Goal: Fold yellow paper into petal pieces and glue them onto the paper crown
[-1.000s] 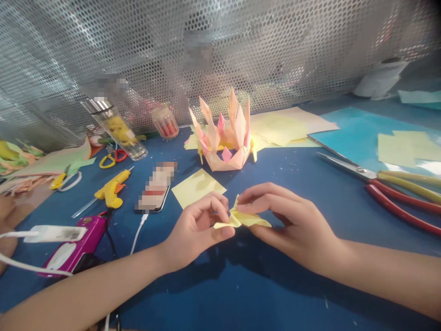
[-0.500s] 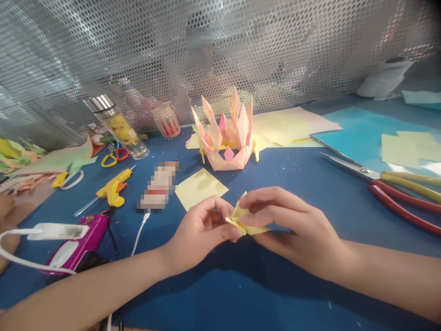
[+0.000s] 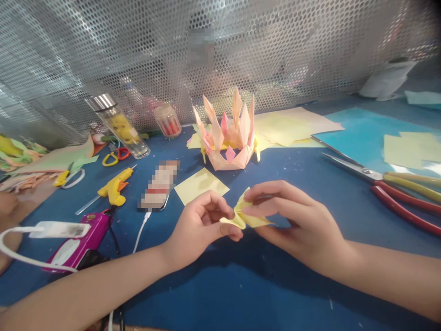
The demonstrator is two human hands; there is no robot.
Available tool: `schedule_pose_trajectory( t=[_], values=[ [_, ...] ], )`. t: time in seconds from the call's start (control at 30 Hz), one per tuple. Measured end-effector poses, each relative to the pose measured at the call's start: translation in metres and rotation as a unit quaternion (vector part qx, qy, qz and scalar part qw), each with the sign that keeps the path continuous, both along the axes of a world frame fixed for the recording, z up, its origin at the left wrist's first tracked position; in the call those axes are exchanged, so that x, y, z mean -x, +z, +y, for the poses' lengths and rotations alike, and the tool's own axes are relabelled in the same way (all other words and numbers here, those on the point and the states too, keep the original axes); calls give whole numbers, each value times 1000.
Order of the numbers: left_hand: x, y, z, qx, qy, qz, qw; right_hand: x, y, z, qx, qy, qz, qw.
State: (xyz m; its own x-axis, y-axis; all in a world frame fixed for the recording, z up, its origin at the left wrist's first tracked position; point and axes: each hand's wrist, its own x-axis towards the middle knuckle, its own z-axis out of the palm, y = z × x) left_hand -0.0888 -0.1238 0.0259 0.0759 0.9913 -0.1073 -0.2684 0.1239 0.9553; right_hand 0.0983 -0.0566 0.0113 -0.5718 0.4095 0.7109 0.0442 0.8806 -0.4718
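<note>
Between my two hands is a small folded piece of yellow paper [image 3: 241,216], with pointed flaps spreading out on both sides. My left hand [image 3: 203,225] pinches its left flap between thumb and curled fingers. My right hand [image 3: 296,216] grips the right part, with the index and middle fingers over the top and the thumb mostly hidden below. A flat square of yellow paper [image 3: 200,185] lies just beyond my left hand. Farther back stands a crown [image 3: 230,161] of folded peach and pink paper, upright on the blue table.
On the left lie a yellow glue gun [image 3: 117,187], a phone [image 3: 160,186] on a white cable and a purple power strip [image 3: 82,239]. A glass bottle [image 3: 126,131] and jar [image 3: 167,120] stand behind. Large scissors [image 3: 370,174] and blue sheets [image 3: 365,128] lie right. Another person's hand [image 3: 7,207] shows far left.
The folded paper's left flap has spread wider and now sticks out over my left thumb. My hands stay nearly in place, still holding it. The view has shifted slightly.
</note>
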Motion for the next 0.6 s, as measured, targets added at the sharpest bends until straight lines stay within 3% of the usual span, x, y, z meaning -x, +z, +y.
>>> schedule_pose_trajectory(
  t=[0.27, 0.37, 0.43, 0.53, 0.6],
  values=[
    [2, 0, 2, -24, 40, 53, 998, 1, 3, 1, 13, -6, 3, 1000],
    [3, 1, 2, -45, 57, 108, 991, 0, 2, 1, 17, -10, 1, 1000],
    [6, 3, 4, -54, 36, 165, 984, 0, 2, 2, 17, -13, -2, 1000],
    [15, 8, 10, -94, -8, 297, 950, 0, 3, 2, 14, -23, -2, 1000],
    [28, 13, 17, -138, 20, 428, 893, 1, 3, 2, 7, -36, 3, 999]
  ],
)
